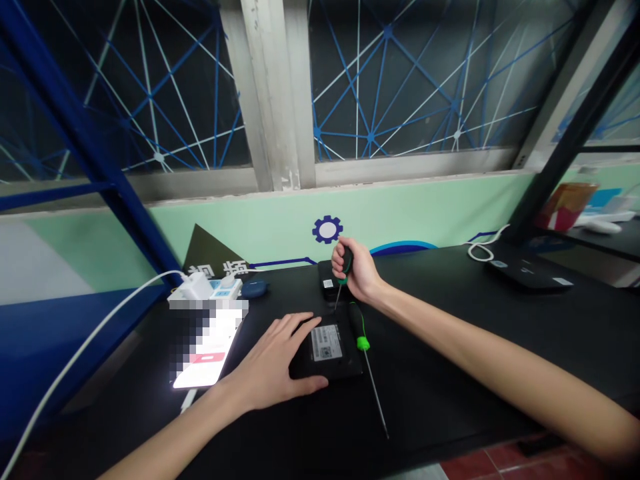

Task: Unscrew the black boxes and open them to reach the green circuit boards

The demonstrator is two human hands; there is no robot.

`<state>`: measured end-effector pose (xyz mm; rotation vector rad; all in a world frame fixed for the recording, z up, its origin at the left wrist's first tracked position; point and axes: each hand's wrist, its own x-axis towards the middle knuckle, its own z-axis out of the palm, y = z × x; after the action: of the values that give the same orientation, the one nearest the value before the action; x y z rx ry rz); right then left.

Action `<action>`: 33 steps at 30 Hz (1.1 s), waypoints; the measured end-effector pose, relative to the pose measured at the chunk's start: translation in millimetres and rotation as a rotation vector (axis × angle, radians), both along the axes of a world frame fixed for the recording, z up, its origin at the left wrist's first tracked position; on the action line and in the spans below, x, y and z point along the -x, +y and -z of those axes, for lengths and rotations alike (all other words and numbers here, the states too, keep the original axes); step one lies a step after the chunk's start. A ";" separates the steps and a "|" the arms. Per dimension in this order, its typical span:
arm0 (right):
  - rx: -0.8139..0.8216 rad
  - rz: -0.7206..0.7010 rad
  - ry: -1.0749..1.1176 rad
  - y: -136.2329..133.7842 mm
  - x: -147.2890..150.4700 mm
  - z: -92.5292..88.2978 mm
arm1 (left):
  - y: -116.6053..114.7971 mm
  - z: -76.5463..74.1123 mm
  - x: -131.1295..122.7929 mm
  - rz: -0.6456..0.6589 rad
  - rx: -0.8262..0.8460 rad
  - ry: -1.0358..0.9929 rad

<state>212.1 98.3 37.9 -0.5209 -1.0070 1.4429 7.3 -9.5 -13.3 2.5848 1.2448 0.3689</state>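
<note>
Screwdriver (343,281) clenched in right fist (359,270) — probably for torque; left hand (278,355) spread wide across box (327,343), presumably steadying it.

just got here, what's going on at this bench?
A person has the left hand spread over the left side of a flat black device with a white label. The right hand grips a screwdriver, shaft pointing down at the device's far edge; whether the tip touches it is hard to tell. A second screwdriver with a bright green collar lies just right of the device, unheld. A lit screen sits to the left.
</note>
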 end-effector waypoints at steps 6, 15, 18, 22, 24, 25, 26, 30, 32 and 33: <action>-0.039 0.009 -0.074 0.4 -0.3 1.0 | 2.4 0.9 1.2 0.030 -0.009 -0.003; -0.086 0.076 -0.203 2.0 1.4 2.8 | 4.8 -2.3 0.6 0.027 -0.008 -0.011; -0.088 0.035 -0.189 3.3 4.7 4.8 | 5.5 -3.7 0.6 0.029 -0.005 -0.010; -0.089 -0.004 -0.116 3.7 15.3 7.5 | 6.3 -3.6 0.3 0.027 -0.013 -0.018; -0.064 0.008 -0.093 6.7 19.9 9.0 | 6.7 -3.5 0.1 0.029 -0.006 -0.028; -0.037 0.021 -0.085 9.5 21.1 9.9 | 6.8 -3.6 0.0 0.031 0.000 -0.032; -0.005 0.036 -0.077 13.0 21.6 11.0 | 7.0 -3.6 0.0 0.032 0.006 -0.035; 0.092 0.069 -0.048 29.7 18.0 17.1 | 7.2 -3.6 0.7 0.042 0.006 -0.055; 0.122 0.057 -0.051 35.8 15.9 20.9 | 7.5 -3.4 1.2 0.045 0.001 -0.068; 0.139 0.045 -0.053 37.8 15.4 22.8 | 7.7 -3.3 1.4 0.046 0.002 -0.073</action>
<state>196.7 136.1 15.1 -0.6826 -0.9347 1.4719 5.9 -1.8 -10.0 2.5687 1.1591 0.4478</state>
